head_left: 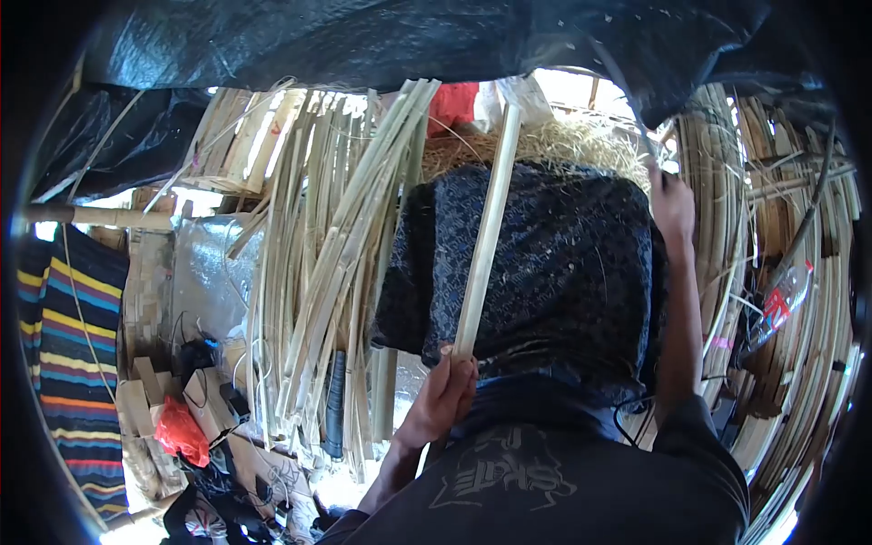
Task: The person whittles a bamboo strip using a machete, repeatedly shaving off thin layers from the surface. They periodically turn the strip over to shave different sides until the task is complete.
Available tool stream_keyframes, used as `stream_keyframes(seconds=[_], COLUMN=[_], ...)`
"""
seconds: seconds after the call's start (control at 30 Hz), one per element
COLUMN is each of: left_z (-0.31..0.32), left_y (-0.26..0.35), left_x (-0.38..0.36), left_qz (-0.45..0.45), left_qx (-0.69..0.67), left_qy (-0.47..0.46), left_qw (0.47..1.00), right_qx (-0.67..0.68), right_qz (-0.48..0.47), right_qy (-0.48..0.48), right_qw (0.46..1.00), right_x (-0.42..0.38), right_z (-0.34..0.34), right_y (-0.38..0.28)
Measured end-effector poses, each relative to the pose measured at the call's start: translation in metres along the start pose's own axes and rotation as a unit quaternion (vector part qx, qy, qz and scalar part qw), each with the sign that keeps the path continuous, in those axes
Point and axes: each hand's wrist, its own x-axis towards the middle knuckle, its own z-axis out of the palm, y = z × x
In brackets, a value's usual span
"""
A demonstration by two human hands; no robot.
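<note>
My left hand (443, 400) is closed around the lower end of a long pale bamboo strip (490, 227). The strip leans upward and away, over a dark blue patterned cloth (545, 254) draped in front of me. Off to the right my right hand (672, 209) is raised and closed in a fist around the handle of a long knife. Its thin grey blade (621, 77) points up and to the left against the dark plastic sheet, slightly blurred. The blade and the bamboo strip are apart.
Bundles of split bamboo strips (341, 236) stand on the left, and more bamboo (718, 200) lines the right. Dark plastic sheeting (363, 45) hangs low overhead. Pale shavings (581, 145) lie behind the cloth. A striped cloth (82, 354) and red bag (182, 431) are at left.
</note>
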Motion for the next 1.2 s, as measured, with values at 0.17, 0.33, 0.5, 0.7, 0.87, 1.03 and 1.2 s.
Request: stream_keyframes(seconds=[0.17,0.33,0.5,0.7,0.87,1.03,1.2], left_z=[-0.017,0.000,0.012,0.005,0.003,0.000,-0.006], left_y=[0.022,0.023,0.026,0.037,0.038,0.042,0.040], left_x=[0.053,0.074,0.079,0.071,0.076,0.070,0.054], left_qz=[-0.434,-0.390,-0.370,-0.382,-0.398,-0.379,-0.418], left_qx=[-0.622,-0.607,-0.550,-0.446,-0.467,-0.454,-0.484], left_qy=[-0.121,-0.181,-0.158,-0.138,-0.148,-0.152,-0.171], left_qw=[0.641,0.668,0.732,0.798,0.775,0.792,0.750], right_qx=[0.137,0.077,0.081,0.049,0.035,0.020,-0.002], right_qz=[0.027,-0.225,-0.379,-0.379,-0.357,-0.374,-0.188], right_qy=[-0.089,-0.152,-0.147,-0.125,-0.094,-0.097,-0.137], right_qw=[0.986,0.959,0.910,0.916,0.929,0.922,0.973], right_x=[-0.056,-0.110,-0.153,-0.125,-0.127,-0.117,-0.082], right_z=[-0.020,-0.034,-0.017,-0.003,-0.003,-0.005,-0.002], right_y=[-0.015,-0.066,-0.100,-0.091,-0.089,-0.074,-0.060])
